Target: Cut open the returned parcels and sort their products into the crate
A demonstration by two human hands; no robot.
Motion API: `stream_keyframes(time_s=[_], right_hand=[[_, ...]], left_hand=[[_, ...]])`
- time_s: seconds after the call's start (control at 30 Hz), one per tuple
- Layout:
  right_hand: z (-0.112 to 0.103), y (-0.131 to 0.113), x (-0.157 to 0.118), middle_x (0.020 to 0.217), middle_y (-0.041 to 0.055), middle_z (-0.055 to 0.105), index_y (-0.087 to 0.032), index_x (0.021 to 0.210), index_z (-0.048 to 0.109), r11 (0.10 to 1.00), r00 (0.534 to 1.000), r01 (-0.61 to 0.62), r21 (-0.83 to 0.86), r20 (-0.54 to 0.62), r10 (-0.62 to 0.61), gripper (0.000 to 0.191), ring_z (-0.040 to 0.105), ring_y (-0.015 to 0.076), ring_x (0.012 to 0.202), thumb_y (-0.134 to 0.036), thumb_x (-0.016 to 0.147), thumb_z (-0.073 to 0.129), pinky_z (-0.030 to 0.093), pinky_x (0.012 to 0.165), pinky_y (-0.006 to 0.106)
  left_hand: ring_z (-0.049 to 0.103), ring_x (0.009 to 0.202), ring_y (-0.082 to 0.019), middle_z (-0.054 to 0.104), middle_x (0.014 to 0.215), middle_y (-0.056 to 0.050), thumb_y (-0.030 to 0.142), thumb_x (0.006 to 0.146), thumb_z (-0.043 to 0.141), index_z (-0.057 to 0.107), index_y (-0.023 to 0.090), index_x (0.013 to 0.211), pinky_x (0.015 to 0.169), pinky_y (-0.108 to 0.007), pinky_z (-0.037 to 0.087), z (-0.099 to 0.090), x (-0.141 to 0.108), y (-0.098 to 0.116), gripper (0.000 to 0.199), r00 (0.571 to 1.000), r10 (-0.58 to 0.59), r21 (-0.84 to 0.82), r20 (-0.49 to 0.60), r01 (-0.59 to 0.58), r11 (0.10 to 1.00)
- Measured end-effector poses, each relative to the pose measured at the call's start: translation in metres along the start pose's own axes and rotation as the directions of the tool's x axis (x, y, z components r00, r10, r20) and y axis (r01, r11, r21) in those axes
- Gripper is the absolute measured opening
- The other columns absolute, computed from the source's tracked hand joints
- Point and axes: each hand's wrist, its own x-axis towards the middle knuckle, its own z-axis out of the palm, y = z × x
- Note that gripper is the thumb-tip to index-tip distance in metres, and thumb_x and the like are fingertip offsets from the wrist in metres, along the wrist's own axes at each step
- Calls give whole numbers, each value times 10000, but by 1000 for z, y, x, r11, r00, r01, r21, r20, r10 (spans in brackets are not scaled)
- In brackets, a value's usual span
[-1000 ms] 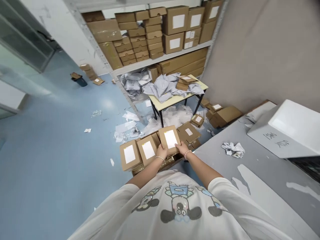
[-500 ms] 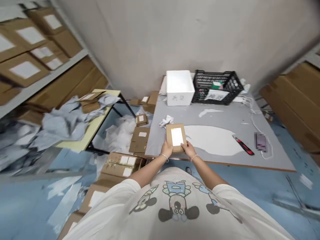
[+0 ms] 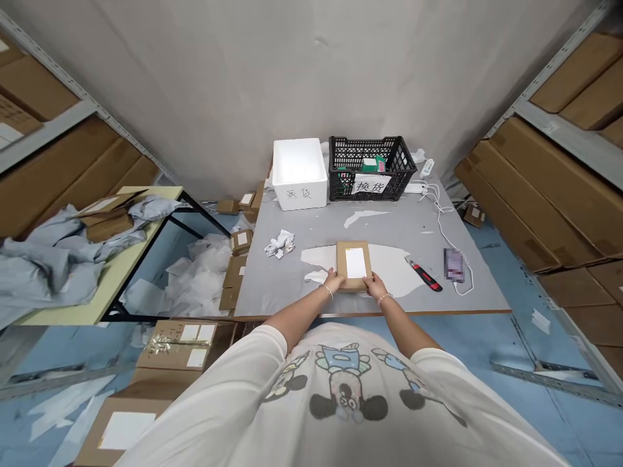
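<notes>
A small brown cardboard box (image 3: 343,259) with a white label lies over the white patch on the grey table, near its front edge. My left hand (image 3: 333,280) grips its lower left corner, and my right hand (image 3: 374,285) grips the lower right corner. Both hands are closed on the box, with the undersides of the fingers hidden. To the right lies a red and black utility knife (image 3: 424,272). Crumpled white paper (image 3: 280,244) sits on the table to the left of the box.
At the back of the table stand a white foam box (image 3: 300,194) and a black crate (image 3: 372,174) with green packets inside. A blurred-out phone-like device (image 3: 454,265) with a white cable lies at right. Cartons (image 3: 180,344) cover the floor at left; a yellow table (image 3: 146,243) holds grey bags.
My view has turned to the right, so the table and its things appear further left. Both hands still hold the cardboard box, which is now further from the crumpled paper and nearer the knife.
</notes>
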Motion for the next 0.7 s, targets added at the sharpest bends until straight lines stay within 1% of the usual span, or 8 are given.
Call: stream_keyframes(time_s=[0.17, 0.27, 0.33, 0.4, 0.47, 0.57, 0.63, 0.7], right_hand=[[-11, 3, 11, 1254, 94, 636, -234, 1327, 513, 996, 999, -29, -80, 37, 32, 555, 630, 228, 1068, -342, 796, 631, 535, 794, 321], [-15, -5, 13, 1373, 179, 539, -151, 1367, 487, 969, 998, -27, -246, -64, 12, 679, 528, 305, 1249, -340, 747, 690, 436, 1025, 406], [-12, -18, 12, 1461, 237, 420, -83, 1412, 429, 925, 983, 48, -376, -148, -111, 760, 384, 343, 1372, -336, 746, 692, 302, 1136, 442], [1, -37, 10, 1500, 232, 362, -68, 1429, 400, 861, 940, 234, -451, -120, -319, 738, 278, 324, 1431, -327, 784, 645, 209, 1181, 430], [25, -57, 5, 1481, 193, 405, -102, 1408, 433, 785, 872, 442, -435, 4, -489, 654, 295, 287, 1424, -325, 814, 597, 205, 1185, 401], [82, -80, -7, 1403, 159, 501, -156, 1346, 496, 739, 798, 603, -302, 229, -557, 567, 465, 279, 1296, -371, 827, 568, 332, 1113, 426], [132, -86, -20, 1347, 151, 552, -174, 1311, 521, 766, 766, 610, -201, 397, -506, 549, 559, 269, 1180, -403, 816, 575, 430, 1018, 430], [188, -85, -38, 1290, 142, 595, -183, 1280, 541, 802, 718, 581, -135, 550, -428, 539, 607, 246, 1094, -416, 797, 595, 483, 941, 405]], left_hand=[[514, 1293, -275, 507, 1426, -187, 166, 680, 653, 322, 122, 1468, 1015, -324, 436, -2, 10, -10, 855, 1000, -3, -16, -3, 3, 1000], [428, 1364, -307, 470, 1450, -211, 192, 689, 673, 438, 95, 1401, 1091, -353, 362, -10, 10, -12, 757, 998, 9, 8, -56, -9, 1000], [398, 1385, -309, 458, 1458, -218, 191, 705, 672, 494, 83, 1354, 1129, -367, 311, -19, 7, -10, 682, 994, 35, 12, -100, -34, 999], [422, 1372, -287, 470, 1449, -215, 175, 723, 663, 536, 83, 1312, 1138, -361, 297, -33, -1, -6, 610, 986, 77, -1, -146, -77, 997], [465, 1342, -253, 504, 1429, -190, 156, 740, 651, 567, 107, 1277, 1127, -349, 317, -56, -14, -3, 546, 970, 121, -30, -209, -130, 991], [533, 1276, -227, 590, 1350, -143, 128, 748, 636, 619, 152, 1205, 1097, -363, 366, -108, -48, -6, 458, 909, 198, -80, -368, -243, 967], [576, 1224, -221, 653, 1260, -122, 110, 750, 625, 646, 162, 1151, 1079, -379, 393, -151, -81, -16, 405, 831, 211, -100, -515, -302, 948], [601, 1185, -213, 685, 1194, -113, 91, 757, 609, 655, 159, 1126, 1060, -380, 414, -195, -120, -34, 378, 725, 168, -118, -668, -326, 938]])
